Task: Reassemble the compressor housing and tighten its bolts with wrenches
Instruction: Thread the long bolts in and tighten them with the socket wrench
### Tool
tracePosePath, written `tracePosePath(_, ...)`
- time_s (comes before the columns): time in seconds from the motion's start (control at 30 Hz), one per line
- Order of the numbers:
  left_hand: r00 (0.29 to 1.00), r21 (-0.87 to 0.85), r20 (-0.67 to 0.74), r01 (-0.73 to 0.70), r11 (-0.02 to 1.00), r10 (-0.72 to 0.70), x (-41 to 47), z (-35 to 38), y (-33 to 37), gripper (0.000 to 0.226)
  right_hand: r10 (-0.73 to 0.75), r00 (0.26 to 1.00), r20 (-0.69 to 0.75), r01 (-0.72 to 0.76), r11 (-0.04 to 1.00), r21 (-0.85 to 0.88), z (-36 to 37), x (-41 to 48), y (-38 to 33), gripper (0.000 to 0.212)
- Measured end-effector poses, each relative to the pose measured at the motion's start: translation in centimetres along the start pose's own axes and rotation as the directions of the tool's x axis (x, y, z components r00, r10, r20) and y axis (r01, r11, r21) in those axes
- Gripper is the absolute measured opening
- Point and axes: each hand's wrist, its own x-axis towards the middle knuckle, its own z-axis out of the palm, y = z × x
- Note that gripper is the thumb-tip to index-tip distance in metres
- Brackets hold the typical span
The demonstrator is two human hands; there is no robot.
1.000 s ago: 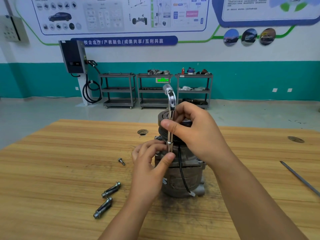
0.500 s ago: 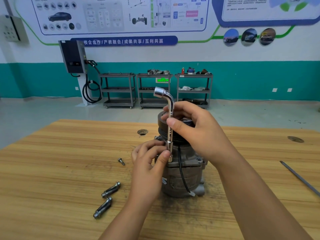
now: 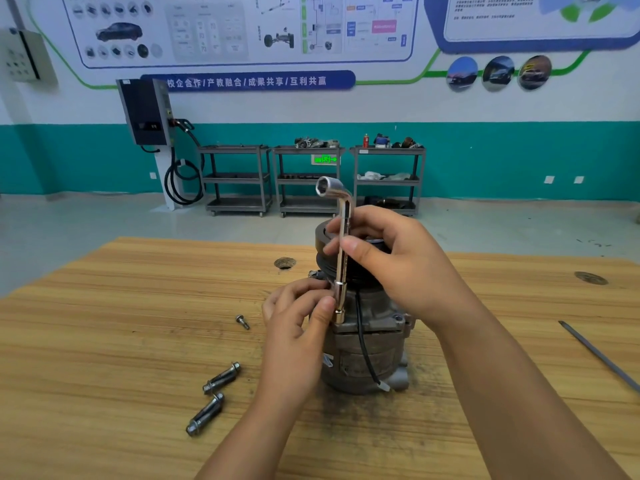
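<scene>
with the left hand (image 3: pixel 298 317), nearest, pinches the lower socket end of an l-shaped socket wrench (image 3: pixel 343 258), thumb and fingers curled round it. left of that forearm, on the wooden table (image 3: pixel 104 341): one long bolt (image 3: pixel 205 414) closest, a second long bolt (image 3: pixel 221 377) just beyond it, then a short bolt (image 3: pixel 242 321) alone, near the hand. behind the hand, upright on the table: the grey compressor (image 3: pixel 367 355), black pulley (image 3: pixel 355 276) on top, a black wire (image 3: pixel 362 341) hanging down its front. holds the wrench upright at the compressor's upper left flange, lower socket down against the housing; cannot tell whether seated on a bolt head. with the right hand (image 3: pixel 398 261), higher and farther back, grips the wrench shaft, thumb across the front, fingers wrapped behind. bent upper socket open toward the left, above that hand. well apart at the table's right edge: a thin metal rod (image 3: pixel 602 358). past the compressor, a round hole (image 3: pixel 284 263) in the tabletop. farther, across grey floor: three metal shelf carts (image 3: pixel 235 180) along a teal and white wall, a black wall charger (image 3: pixel 145 112) with coiled cable to their left, diagram boards (image 3: pixel 242 26) above.
</scene>
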Motion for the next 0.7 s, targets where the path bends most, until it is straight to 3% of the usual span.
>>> tracePosePath(0.1, 1.000, -0.012, 0.005, -0.007, 1.000, 0.007, -0.1, 0.0, -0.1, 0.011, -0.013, 0.998, -0.063, 0.008, 0.998, -0.067, 0.4, 0.1, 0.0, 0.012)
tracePosePath(0.2, 1.000, 0.003, 0.006, 0.000, 1.000, 0.000, -0.1, 0.0, -0.2, 0.021, -0.010, 0.992, -0.122, -0.003, 0.994, -0.106, 0.7, 0.1, 0.1, 0.010)
tracePosePath(0.4, 1.000, -0.011, 0.004, 0.000, 1.000, 0.000, 0.0, 0.0, -0.1, 0.017, 0.007, 1.000, -0.011, -0.007, 0.999, -0.043, 0.2, 0.0, -0.4, 0.014)
tracePosePath(0.7, 1.000, 0.016, 0.016, 0.001, 1.000, -0.002, 0.0, 0.0, 0.0, 0.020, -0.006, 0.993, -0.119, -0.014, 0.986, -0.167, 1.1, 0.1, -0.7, 0.017)
